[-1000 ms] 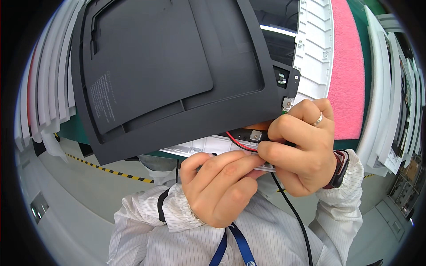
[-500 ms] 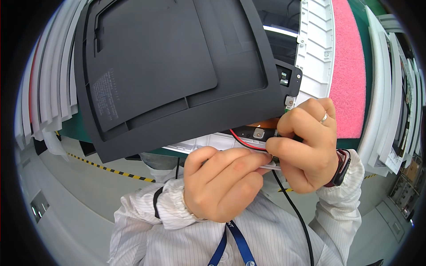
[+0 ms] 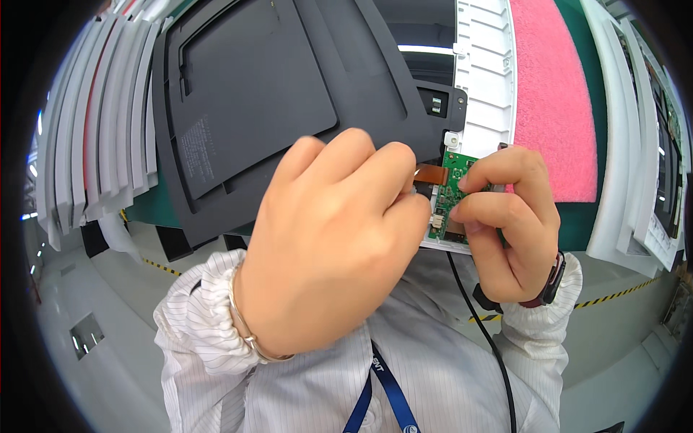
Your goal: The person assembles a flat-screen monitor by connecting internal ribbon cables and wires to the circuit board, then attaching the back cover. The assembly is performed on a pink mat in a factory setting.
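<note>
A small green circuit board (image 3: 453, 167) sits at the near right corner of a white plastic frame (image 3: 488, 79). My right hand (image 3: 511, 220) is curled over the board's right side, with its fingertips against it. An orange ribbon cable (image 3: 434, 175) runs left from the board, under my left hand (image 3: 328, 238). That hand is raised and closed just left of the board; whatever its fingertips pinch is hidden behind the knuckles. A large black plastic cover (image 3: 263, 79) lies askew across the left of the frame.
Under the frame is a pink foam mat (image 3: 552, 108) on a green table surface (image 3: 576, 238). White foam-like slabs (image 3: 72, 137) stand in a row at the left, with more white layers (image 3: 613, 144) at the right. A black cable (image 3: 480, 325) hangs from the near edge.
My left hand has risen closer to the camera and covers more of the work. The red and black wires are out of sight. More of the green board shows beside my right hand.
</note>
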